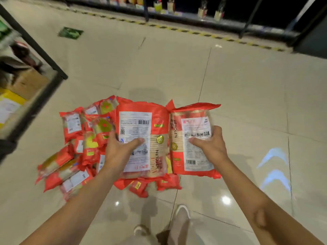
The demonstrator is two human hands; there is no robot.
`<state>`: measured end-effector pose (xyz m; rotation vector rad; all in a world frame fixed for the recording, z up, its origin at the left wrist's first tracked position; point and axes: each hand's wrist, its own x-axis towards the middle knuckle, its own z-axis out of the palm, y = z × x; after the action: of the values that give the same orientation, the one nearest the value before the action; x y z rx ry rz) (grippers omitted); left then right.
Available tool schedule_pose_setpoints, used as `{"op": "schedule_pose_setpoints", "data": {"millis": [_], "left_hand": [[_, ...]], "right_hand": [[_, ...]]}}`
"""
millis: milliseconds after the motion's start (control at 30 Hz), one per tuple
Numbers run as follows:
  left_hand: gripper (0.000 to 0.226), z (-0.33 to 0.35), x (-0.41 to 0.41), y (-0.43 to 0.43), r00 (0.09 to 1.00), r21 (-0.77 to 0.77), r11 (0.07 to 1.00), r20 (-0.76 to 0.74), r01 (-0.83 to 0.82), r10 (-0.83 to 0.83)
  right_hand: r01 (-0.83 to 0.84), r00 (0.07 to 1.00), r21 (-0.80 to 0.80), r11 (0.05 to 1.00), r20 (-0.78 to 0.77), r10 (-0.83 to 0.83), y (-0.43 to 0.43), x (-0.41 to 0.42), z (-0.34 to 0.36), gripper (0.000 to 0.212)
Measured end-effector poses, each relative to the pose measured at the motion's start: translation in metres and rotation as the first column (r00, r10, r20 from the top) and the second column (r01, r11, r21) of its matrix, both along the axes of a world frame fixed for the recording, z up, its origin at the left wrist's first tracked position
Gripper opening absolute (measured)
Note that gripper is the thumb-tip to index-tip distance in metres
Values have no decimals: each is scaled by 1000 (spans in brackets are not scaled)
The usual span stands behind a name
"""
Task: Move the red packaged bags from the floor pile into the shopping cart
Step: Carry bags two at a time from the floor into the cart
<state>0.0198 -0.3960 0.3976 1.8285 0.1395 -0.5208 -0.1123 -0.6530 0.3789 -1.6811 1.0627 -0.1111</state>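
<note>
Two red bags up, one in each hand, plenty more on the floor!

The left bag (141, 137) and the right bag (192, 138) hang side by side, labels up, just above the floor pile (77, 147), which holds many more; most of the job looks undone. The left hand (120, 151) clamps its bag, thumb across the label, and the right hand (210, 145) mirrors it, both arms stretched forward. That black frame (35, 43) at left could be the cart; can't tell.
</note>
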Motion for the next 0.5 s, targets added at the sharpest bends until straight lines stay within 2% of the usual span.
{"op": "schedule_pose_setpoints", "data": {"millis": [233, 333, 500], "left_hand": [[68, 249, -4, 40, 978, -47, 999, 208, 1, 8], [77, 313, -10, 53, 967, -74, 997, 254, -17, 36], [74, 369, -27, 57, 917, -133, 986, 370, -105, 147]], "right_hand": [[-29, 972, -44, 999, 230, 38, 46, 4, 248, 61], [-40, 954, -44, 998, 295, 51, 55, 4, 313, 60], [-99, 921, -66, 993, 372, 116, 60, 12, 370, 56]]}}
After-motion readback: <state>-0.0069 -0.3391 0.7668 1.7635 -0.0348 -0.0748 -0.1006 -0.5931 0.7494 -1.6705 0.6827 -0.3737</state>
